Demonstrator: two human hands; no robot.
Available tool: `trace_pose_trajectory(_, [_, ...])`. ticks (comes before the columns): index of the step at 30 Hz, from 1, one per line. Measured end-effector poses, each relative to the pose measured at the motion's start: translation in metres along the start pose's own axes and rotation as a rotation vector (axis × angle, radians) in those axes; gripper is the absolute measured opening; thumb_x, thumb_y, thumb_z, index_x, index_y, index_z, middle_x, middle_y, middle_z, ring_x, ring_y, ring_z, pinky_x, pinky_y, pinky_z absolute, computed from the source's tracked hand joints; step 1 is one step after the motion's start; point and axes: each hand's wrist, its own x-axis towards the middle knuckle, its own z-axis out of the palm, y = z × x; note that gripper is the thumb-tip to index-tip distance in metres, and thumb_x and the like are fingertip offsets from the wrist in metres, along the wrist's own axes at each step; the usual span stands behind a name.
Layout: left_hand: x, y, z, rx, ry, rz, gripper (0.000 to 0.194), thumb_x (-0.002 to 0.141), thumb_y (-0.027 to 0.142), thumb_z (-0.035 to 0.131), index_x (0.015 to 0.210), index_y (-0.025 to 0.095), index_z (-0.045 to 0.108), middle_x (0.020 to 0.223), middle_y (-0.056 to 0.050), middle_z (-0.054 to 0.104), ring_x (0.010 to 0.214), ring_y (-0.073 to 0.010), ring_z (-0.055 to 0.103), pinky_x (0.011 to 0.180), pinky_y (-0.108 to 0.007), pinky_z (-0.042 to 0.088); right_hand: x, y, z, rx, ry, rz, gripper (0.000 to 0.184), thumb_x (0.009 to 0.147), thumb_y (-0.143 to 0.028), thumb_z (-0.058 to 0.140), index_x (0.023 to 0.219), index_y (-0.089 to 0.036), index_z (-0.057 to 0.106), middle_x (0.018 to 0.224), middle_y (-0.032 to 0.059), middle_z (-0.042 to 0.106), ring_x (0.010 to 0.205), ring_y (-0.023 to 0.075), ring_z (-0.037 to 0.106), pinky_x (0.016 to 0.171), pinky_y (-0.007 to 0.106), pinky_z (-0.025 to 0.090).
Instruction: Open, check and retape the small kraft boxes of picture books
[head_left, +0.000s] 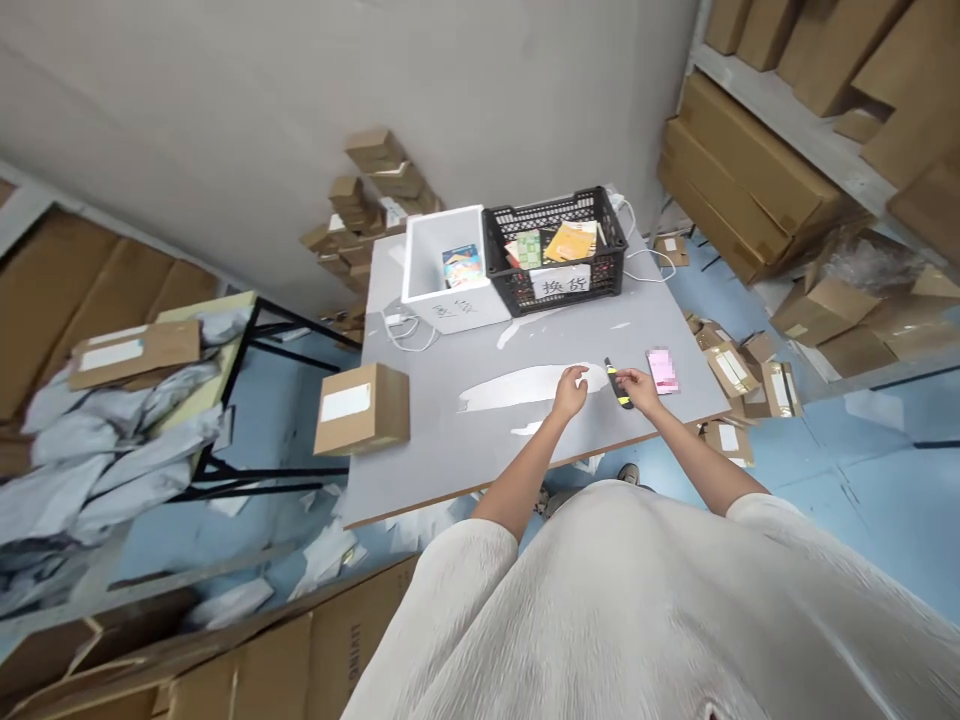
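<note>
My right hand (639, 387) grips a black and yellow utility knife (617, 381) just above the grey table (450, 450). My left hand (570, 390) hovers beside it over a white scuffed patch, fingers curled and holding nothing. A small pink packet (662, 370) lies right of the knife. A sealed cardboard parcel (362, 407) with a white label sits at the table's left edge, well away from both hands.
A white foam box (420, 290) and a black crate (592, 275) with booklets stand at the table's far end, with white cables beside them. Small parcels litter the floor on the right. Grey mailer bags (97, 450) pile on a rack to the left. Large cartons fill the shelves.
</note>
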Motion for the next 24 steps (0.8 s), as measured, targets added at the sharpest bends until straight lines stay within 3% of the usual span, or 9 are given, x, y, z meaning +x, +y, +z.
trace_pose_trajectory(7, [-0.037, -0.059, -0.094, -0.044, 0.122, -0.017, 0.038, 0.094, 0.008, 0.059, 0.124, 0.024, 0.076, 0.137, -0.011, 0.070, 0.122, -0.0247, 0.071, 0.111, -0.044, 0.059, -0.015, -0.015, 0.111, -0.075, -0.129, -0.027, 0.025, 0.081, -0.033, 0.067, 0.101, -0.020, 0.076, 0.100, 0.0087, 0.082, 0.087, 0.0223, 0.075, 0.090, 0.040, 0.061])
trace_pose_trajectory(17, [-0.101, -0.160, -0.260, 0.019, 0.289, -0.114, 0.042, 0.093, 0.007, 0.058, 0.129, 0.022, 0.074, 0.133, -0.011, 0.072, 0.123, -0.0251, 0.071, 0.111, -0.044, 0.058, -0.059, -0.021, 0.315, -0.167, -0.326, -0.034, 0.027, 0.082, -0.033, 0.063, 0.103, -0.021, 0.075, 0.102, 0.0075, 0.083, 0.088, 0.0208, 0.075, 0.089, 0.038, 0.060])
trace_pose_trajectory(24, [-0.150, -0.208, -0.367, 0.213, 0.400, -0.138, 0.047, 0.093, 0.006, 0.056, 0.134, 0.022, 0.073, 0.141, -0.012, 0.070, 0.139, -0.0277, 0.063, 0.126, -0.048, 0.048, -0.078, -0.027, 0.443, -0.232, -0.524, -0.036, 0.028, 0.083, -0.028, 0.061, 0.104, -0.020, 0.076, 0.104, 0.0078, 0.082, 0.089, 0.0203, 0.076, 0.092, 0.038, 0.060])
